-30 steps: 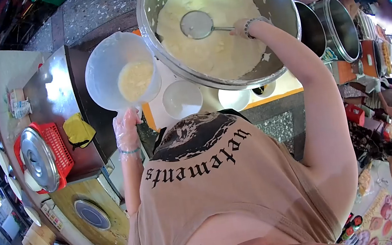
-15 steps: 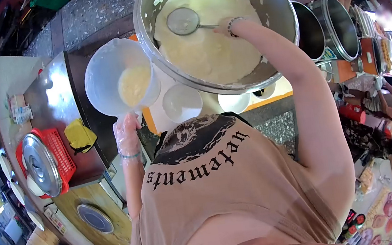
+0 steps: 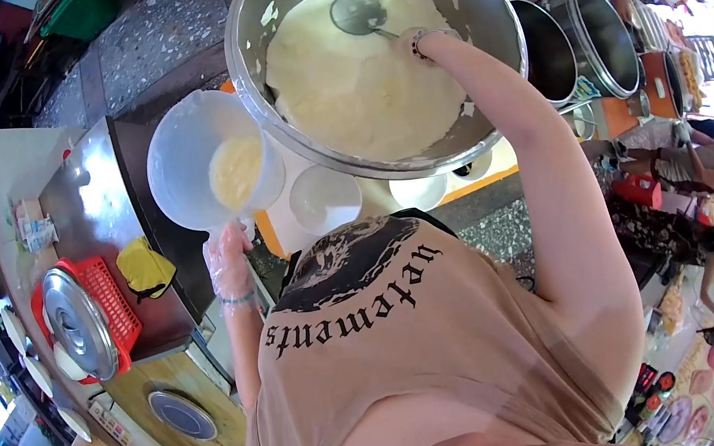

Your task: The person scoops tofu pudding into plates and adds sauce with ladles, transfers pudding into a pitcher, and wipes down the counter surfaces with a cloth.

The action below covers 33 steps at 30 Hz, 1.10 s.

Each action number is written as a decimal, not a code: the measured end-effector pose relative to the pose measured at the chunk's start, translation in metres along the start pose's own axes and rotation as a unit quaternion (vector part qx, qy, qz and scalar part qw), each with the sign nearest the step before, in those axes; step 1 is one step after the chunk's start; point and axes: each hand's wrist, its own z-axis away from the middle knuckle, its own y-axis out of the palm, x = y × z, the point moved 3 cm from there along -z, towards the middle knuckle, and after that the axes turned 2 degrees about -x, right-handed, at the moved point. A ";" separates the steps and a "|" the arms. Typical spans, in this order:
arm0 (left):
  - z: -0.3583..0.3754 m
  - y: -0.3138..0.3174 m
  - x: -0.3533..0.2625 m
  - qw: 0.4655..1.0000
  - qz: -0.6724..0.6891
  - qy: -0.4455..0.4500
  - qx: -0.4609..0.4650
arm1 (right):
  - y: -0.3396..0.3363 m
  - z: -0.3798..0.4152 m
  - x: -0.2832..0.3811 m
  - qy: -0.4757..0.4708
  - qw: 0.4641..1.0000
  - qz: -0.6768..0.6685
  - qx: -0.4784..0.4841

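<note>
Gloved in clear plastic, my left hand (image 3: pixel 228 262) grips a translucent white plastic pitcher (image 3: pixel 177 161) at its lower edge. Pale cream contents (image 3: pixel 237 172) lie inside it. My right hand (image 3: pixel 416 44), with a beaded bracelet at the wrist, is closed on the handle of a round, shallow metal skimmer (image 3: pixel 358 13). The skimmer is inside a big steel pot (image 3: pixel 481 3), at the far part of a smooth, pale, curd-like mass (image 3: pixel 359 101). White scraps cling to the pot's inner wall. The pitcher stands just left of the pot rim.
White bowls (image 3: pixel 325 200) sit on an orange-edged table (image 3: pixel 494 170) between the pot and my body. More steel pots (image 3: pixel 604 41) stand to the right. At left are a metal lid (image 3: pixel 79 323), a red basket (image 3: pixel 109 292) and a yellow cloth (image 3: pixel 147 269). Other people are at right.
The skimmer in my right hand has moved right and farther away inside the pot. My left hand still holds the pitcher. The whole view has shifted slightly.
</note>
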 end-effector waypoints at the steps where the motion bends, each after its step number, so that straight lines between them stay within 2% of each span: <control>1: 0.000 0.000 0.001 1.000 0.023 -0.016 0.008 | -0.008 -0.003 -0.001 -0.061 0.990 0.048 -0.116; 2: 0.000 0.001 0.001 1.000 0.023 -0.016 0.008 | -0.014 -0.003 -0.001 -0.122 0.961 0.096 -0.229; 5: -0.001 0.002 0.004 0.998 0.058 -0.034 0.001 | -0.016 0.010 -0.002 -0.135 0.941 0.140 -0.277; 6: -0.001 0.002 0.006 0.999 0.047 -0.009 -0.005 | -0.013 0.011 -0.005 -0.136 0.942 0.140 -0.274; 8: 0.001 0.002 0.007 0.999 0.036 0.015 -0.008 | -0.010 0.020 -0.010 -0.205 0.900 0.116 -0.366; 9: 0.000 0.001 0.003 0.999 0.001 0.030 -0.014 | -0.013 0.023 -0.008 -0.204 0.902 0.116 -0.363; 10: 0.000 0.001 0.000 0.998 -0.034 0.046 -0.019 | -0.012 0.021 -0.009 -0.116 0.975 0.075 -0.176; 11: 0.000 0.002 0.002 0.998 -0.034 0.045 -0.017 | -0.004 0.020 -0.013 -0.022 0.999 0.030 0.020; 12: 0.000 0.002 0.006 1.000 0.014 0.022 -0.016 | -0.002 0.012 -0.017 -0.021 0.999 0.029 0.021; 13: 0.000 0.003 0.009 0.998 0.062 -0.001 -0.015 | 0.002 0.003 -0.021 -0.059 0.995 0.070 0.031; 17: 0.001 0.004 0.010 0.996 0.082 -0.027 -0.013 | -0.004 0.017 -0.030 -0.150 0.976 0.156 0.028; 18: 0.001 0.004 0.011 0.997 0.078 -0.019 -0.021 | -0.003 0.011 -0.034 -0.150 0.976 0.156 0.029; 20: 0.002 0.004 0.010 0.997 0.075 -0.012 -0.028 | 0.004 -0.007 -0.045 -0.142 0.962 0.216 0.087; 23: 0.000 0.004 0.008 0.998 0.053 -0.024 -0.020 | 0.010 -0.017 -0.055 -0.175 0.942 0.281 0.047; 27: 0.000 0.004 0.006 0.994 0.104 -0.023 -0.023 | 0.014 -0.023 -0.058 -0.148 0.934 0.316 0.080; 29: 0.000 0.004 0.006 0.992 0.122 -0.032 -0.015 | 0.022 -0.043 -0.067 -0.176 0.915 0.351 0.088; 33: 0.001 0.004 0.003 0.995 0.088 -0.028 -0.030 | 0.010 -0.009 -0.053 -0.137 0.927 0.340 0.082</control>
